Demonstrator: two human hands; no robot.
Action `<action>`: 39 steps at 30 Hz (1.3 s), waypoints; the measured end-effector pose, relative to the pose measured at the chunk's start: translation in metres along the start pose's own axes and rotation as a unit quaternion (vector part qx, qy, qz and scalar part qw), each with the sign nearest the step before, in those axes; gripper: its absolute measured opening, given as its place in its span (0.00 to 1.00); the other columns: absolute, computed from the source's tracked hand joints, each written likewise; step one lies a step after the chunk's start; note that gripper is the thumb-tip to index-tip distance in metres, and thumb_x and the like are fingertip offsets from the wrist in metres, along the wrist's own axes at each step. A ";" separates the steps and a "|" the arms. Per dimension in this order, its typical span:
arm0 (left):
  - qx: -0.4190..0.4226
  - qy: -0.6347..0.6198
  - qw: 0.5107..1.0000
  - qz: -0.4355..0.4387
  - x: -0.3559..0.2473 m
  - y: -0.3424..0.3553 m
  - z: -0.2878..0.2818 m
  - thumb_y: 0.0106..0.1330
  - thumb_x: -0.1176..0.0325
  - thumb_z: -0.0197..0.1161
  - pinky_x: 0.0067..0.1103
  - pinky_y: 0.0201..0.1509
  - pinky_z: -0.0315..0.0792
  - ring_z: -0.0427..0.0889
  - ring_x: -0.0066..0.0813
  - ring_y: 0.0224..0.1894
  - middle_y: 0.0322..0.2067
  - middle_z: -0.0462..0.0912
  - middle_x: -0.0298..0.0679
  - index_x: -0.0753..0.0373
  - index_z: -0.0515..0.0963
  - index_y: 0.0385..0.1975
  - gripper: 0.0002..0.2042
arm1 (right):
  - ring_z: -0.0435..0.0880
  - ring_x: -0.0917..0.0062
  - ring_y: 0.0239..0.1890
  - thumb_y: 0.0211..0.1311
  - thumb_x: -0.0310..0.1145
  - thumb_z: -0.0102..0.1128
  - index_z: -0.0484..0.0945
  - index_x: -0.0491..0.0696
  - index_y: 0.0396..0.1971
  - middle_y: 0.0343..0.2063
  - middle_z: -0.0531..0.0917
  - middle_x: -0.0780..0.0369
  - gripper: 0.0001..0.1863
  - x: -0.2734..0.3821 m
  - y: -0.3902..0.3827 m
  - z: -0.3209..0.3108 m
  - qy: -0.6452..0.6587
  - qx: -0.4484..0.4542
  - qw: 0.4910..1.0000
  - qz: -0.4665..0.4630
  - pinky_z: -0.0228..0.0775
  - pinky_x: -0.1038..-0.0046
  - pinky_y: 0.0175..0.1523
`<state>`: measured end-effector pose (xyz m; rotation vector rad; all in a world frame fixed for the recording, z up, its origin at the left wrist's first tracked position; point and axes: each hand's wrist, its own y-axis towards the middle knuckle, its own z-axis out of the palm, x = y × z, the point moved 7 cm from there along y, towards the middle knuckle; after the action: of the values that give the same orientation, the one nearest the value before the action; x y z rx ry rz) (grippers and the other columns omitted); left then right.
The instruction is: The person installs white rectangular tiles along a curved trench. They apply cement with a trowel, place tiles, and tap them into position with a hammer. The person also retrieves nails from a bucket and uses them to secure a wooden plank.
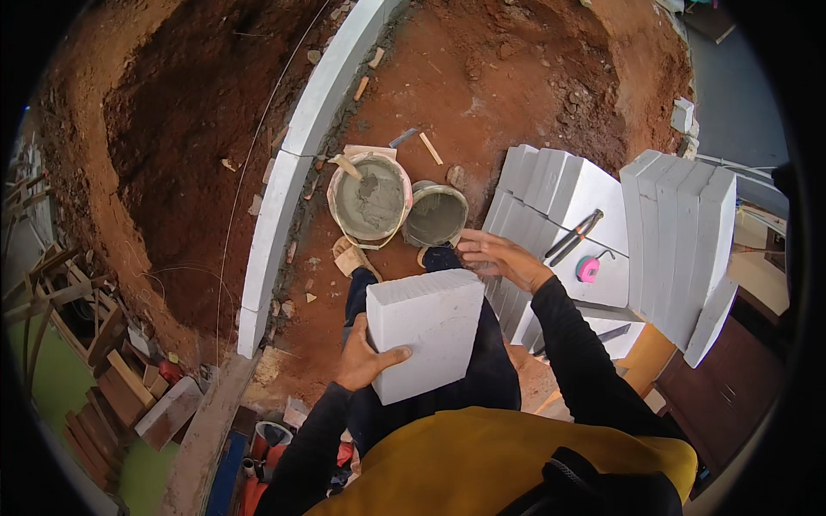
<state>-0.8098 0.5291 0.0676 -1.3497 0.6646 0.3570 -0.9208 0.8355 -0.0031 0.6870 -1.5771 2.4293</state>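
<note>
A white lightweight block rests over my thighs, tilted, with its rough narrow face away from me. My left hand grips its left side, thumb across the broad face. My right hand is off the block, fingers stretched out and holding nothing. It hovers by the smaller bucket, which has grey mortar inside. Beside that stands a larger, paler bucket with wet mortar and a wooden-handled tool in it. Right of my right hand, pliers and a pink tape measure lie on the stacked blocks.
A row of white blocks curves along the left, beside a dug-out earth pit. Another block stack stands at right. Wood scraps lie at lower left; a thin string runs along the row's left.
</note>
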 end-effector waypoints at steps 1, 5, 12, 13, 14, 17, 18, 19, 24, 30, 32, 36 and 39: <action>-0.043 -0.032 0.998 -0.018 0.022 -0.004 -0.017 0.53 0.64 0.86 0.35 0.65 0.76 0.82 0.41 0.57 0.53 0.81 0.52 0.70 0.65 0.60 0.40 | 0.75 0.66 0.71 0.76 0.57 0.59 0.65 0.51 0.79 0.68 0.77 0.58 0.40 -0.002 0.039 -0.011 -0.020 -0.059 0.998 0.000 0.66 0.59 0.73; -0.231 0.028 0.972 -0.033 0.096 -0.011 -0.101 0.51 0.69 0.85 0.35 0.61 0.78 0.84 0.42 0.54 0.52 0.81 0.51 0.68 0.65 0.59 0.39 | 0.75 0.62 0.71 0.77 0.48 0.61 0.62 0.51 0.80 0.69 0.76 0.56 0.37 0.019 0.238 0.001 -0.171 -0.126 0.975 -0.072 0.64 0.61 0.76; -0.400 0.073 0.913 -0.038 0.209 0.011 -0.207 0.51 0.67 0.84 0.36 0.71 0.67 0.74 0.44 0.64 0.61 0.74 0.53 0.70 0.63 0.69 0.46 | 0.72 0.49 0.73 0.72 0.33 0.62 0.63 0.55 0.79 0.78 0.64 0.50 0.37 0.037 0.505 0.117 -0.694 -0.106 0.671 -0.238 0.67 0.56 0.76; -0.414 0.054 0.908 -0.034 0.222 0.013 -0.216 0.52 0.69 0.84 0.35 0.72 0.65 0.73 0.43 0.64 0.61 0.73 0.51 0.69 0.62 0.70 0.47 | 0.75 0.48 0.71 0.71 0.32 0.62 0.65 0.56 0.78 0.77 0.66 0.53 0.36 0.031 0.511 0.125 -0.738 -0.103 0.626 -0.228 0.71 0.55 0.73; -0.428 0.034 0.903 -0.032 0.233 0.014 -0.223 0.52 0.71 0.83 0.35 0.73 0.64 0.71 0.42 0.64 0.61 0.71 0.50 0.69 0.61 0.72 0.47 | 0.76 0.48 0.69 0.70 0.31 0.62 0.67 0.56 0.76 0.75 0.67 0.53 0.34 0.027 0.512 0.129 -0.763 -0.073 0.605 -0.215 0.74 0.55 0.71; -0.441 -0.046 0.896 -0.012 0.259 0.019 -0.231 0.55 0.70 0.82 0.34 0.74 0.63 0.71 0.41 0.66 0.63 0.70 0.51 0.69 0.60 0.72 0.46 | 0.81 0.47 0.63 0.65 0.31 0.67 0.76 0.48 0.68 0.61 0.75 0.49 0.29 0.029 0.489 0.121 -0.813 -0.052 0.542 -0.205 0.80 0.54 0.63; -0.453 -0.066 0.889 -0.005 0.264 0.019 -0.232 0.55 0.70 0.82 0.34 0.74 0.63 0.71 0.41 0.66 0.64 0.70 0.51 0.69 0.60 0.72 0.46 | 0.82 0.48 0.61 0.66 0.32 0.67 0.76 0.49 0.67 0.61 0.77 0.49 0.29 0.026 0.482 0.109 -0.842 -0.040 0.513 -0.160 0.80 0.53 0.62; -0.445 -0.111 0.889 -0.005 0.269 0.021 -0.232 0.54 0.74 0.82 0.35 0.74 0.63 0.71 0.39 0.66 0.62 0.71 0.49 0.66 0.58 0.72 0.47 | 0.83 0.48 0.60 0.67 0.34 0.67 0.77 0.49 0.66 0.61 0.78 0.50 0.28 0.023 0.476 0.099 -0.867 -0.028 0.482 -0.128 0.81 0.53 0.61; -0.437 -0.089 0.894 -0.037 0.275 0.026 -0.230 0.53 0.72 0.82 0.35 0.73 0.63 0.72 0.39 0.64 0.60 0.71 0.48 0.67 0.61 0.70 0.45 | 0.92 0.57 0.45 0.73 0.38 0.60 0.84 0.53 0.60 0.49 0.92 0.58 0.19 -0.040 0.457 0.065 -0.959 0.035 0.264 0.097 0.81 0.46 0.46; -0.427 -0.093 0.899 -0.012 0.279 0.032 -0.226 0.52 0.70 0.82 0.36 0.73 0.63 0.72 0.40 0.64 0.60 0.71 0.49 0.68 0.60 0.69 0.45 | 0.92 0.55 0.53 0.78 0.38 0.49 0.82 0.42 0.60 0.51 0.91 0.50 0.22 -0.052 0.419 0.039 -0.889 0.031 0.449 0.085 0.84 0.55 0.52; -0.426 -0.099 0.899 -0.004 0.281 0.034 -0.225 0.52 0.71 0.81 0.36 0.73 0.64 0.72 0.40 0.65 0.60 0.71 0.49 0.68 0.60 0.70 0.45 | 0.91 0.54 0.53 0.80 0.39 0.44 0.80 0.37 0.60 0.51 0.90 0.47 0.24 -0.032 0.421 0.023 -0.859 -0.085 0.501 0.068 0.84 0.56 0.54; -0.403 -0.089 0.911 -0.010 0.279 0.047 -0.219 0.54 0.72 0.81 0.36 0.72 0.65 0.72 0.40 0.64 0.60 0.72 0.48 0.67 0.60 0.70 0.44 | 0.88 0.50 0.57 0.83 0.42 0.37 0.73 0.33 0.66 0.54 0.87 0.40 0.30 -0.083 0.441 0.035 -0.785 -0.041 0.605 0.124 0.78 0.51 0.63; -0.402 -0.099 0.910 -0.015 0.271 0.057 -0.215 0.54 0.73 0.81 0.36 0.72 0.65 0.73 0.39 0.63 0.59 0.72 0.48 0.67 0.60 0.69 0.44 | 0.86 0.50 0.61 0.84 0.47 0.37 0.70 0.31 0.68 0.55 0.84 0.36 0.33 -0.115 0.432 0.044 -0.681 -0.071 0.719 0.118 0.73 0.51 0.68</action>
<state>-0.6853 0.2960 -0.1627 -2.0659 0.3192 0.7871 -0.9695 0.6230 -0.3957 2.7601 -2.2087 1.6970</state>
